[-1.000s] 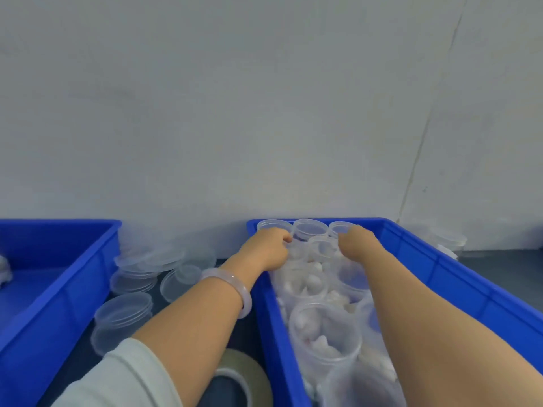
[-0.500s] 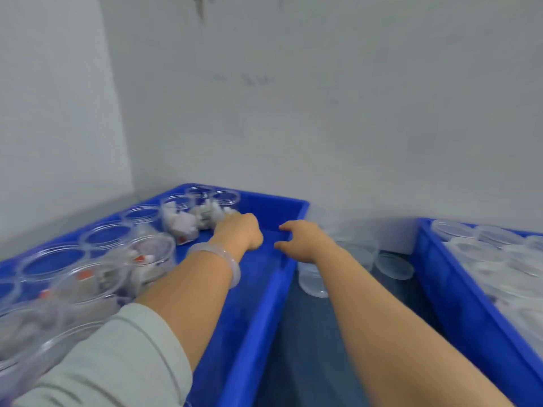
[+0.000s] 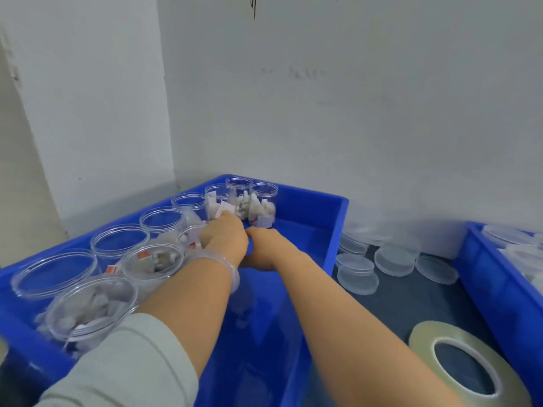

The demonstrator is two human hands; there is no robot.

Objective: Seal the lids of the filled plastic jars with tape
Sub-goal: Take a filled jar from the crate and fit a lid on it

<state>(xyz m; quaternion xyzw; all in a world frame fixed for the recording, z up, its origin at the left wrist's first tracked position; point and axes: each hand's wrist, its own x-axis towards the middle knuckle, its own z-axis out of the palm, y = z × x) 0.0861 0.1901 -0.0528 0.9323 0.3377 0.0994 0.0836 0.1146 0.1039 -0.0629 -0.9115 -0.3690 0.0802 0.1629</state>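
Note:
Several clear plastic jars with white contents and lids stand in rows along the left and far side of the left blue bin. My left hand reaches into that bin with its fingers curled down against the jars by a near one; its fingertips are hidden. My right hand lies just right of it above the bin floor, knuckles up and fingers tucked under. No jar is plainly visible in either hand. A big roll of clear tape lies flat at the lower right.
Loose clear lids lie stacked on the dark table between the bins. A second blue bin with more jars stands at the right edge. White walls close off the left and back.
The view has swung from the right bin to the left one. Both hands left the jars in the right bin, crossed over and now sit deeper in the left bin, close together.

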